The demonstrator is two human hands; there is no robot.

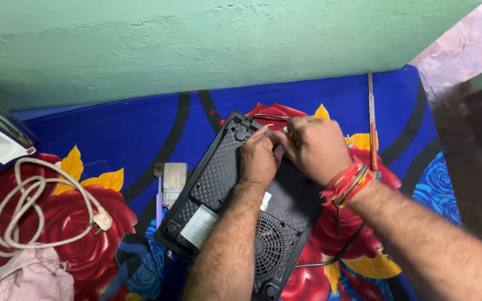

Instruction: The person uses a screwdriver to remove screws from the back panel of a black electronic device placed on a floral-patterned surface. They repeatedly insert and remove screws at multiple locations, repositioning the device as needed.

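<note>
Lying upside down on a soft blue cloth (118, 134) with red flowers is a flat black plastic cooker (218, 178), bumpy with a round fan grille. The left hand (259, 156) and right hand (314, 147) sit close together on its top edge, fingers pinched; what they pinch is hidden. A paintbrush (173, 181) lies just beside it.

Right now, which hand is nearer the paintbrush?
Left. The left hand rests on the upturned black appliance, on the side toward the paintbrush lying just beside the appliance. The right hand works further right, beyond the left hand.
</note>
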